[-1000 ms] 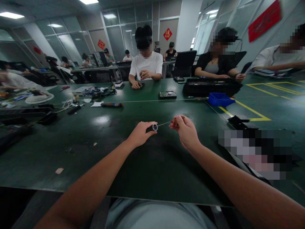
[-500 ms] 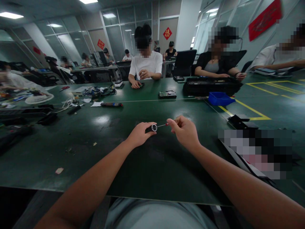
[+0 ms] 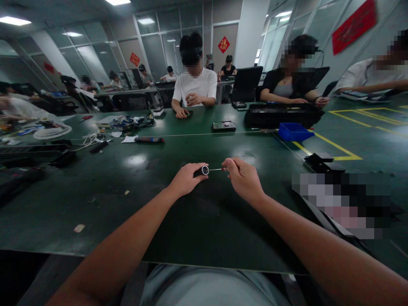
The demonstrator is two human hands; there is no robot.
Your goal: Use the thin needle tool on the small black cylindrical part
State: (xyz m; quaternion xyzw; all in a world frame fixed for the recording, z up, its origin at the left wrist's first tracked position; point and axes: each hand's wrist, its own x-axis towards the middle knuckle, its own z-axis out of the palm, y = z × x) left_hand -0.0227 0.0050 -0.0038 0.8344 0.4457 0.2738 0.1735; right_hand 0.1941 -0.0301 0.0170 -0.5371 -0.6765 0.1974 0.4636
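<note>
Between the thumb and fingers of my left hand (image 3: 186, 177) is a small black cylindrical part (image 3: 205, 170) with a pale ring at its end, facing right. My right hand (image 3: 244, 175) is closed around the handle of a screwdriver (image 3: 216, 170). A bit of red handle shows at the fingers, and the thin metal shaft runs left to the ringed end of the black part. Whether the tip sits inside or only touches the ring, I cannot tell. Both hands are above the green table (image 3: 178, 229).
A blue bin (image 3: 295, 132) and a long black casing (image 3: 283, 114) stand at the back right. Ahead lies a circuit board assembly (image 3: 224, 126). A dark tool (image 3: 149, 140) and tangled cables (image 3: 127, 122) lie left. A person (image 3: 195, 87) sits opposite.
My right hand has shifted slightly down and left, and the screwdriver shaft now lies nearly level instead of slanting. My left hand with the black part has barely moved.
</note>
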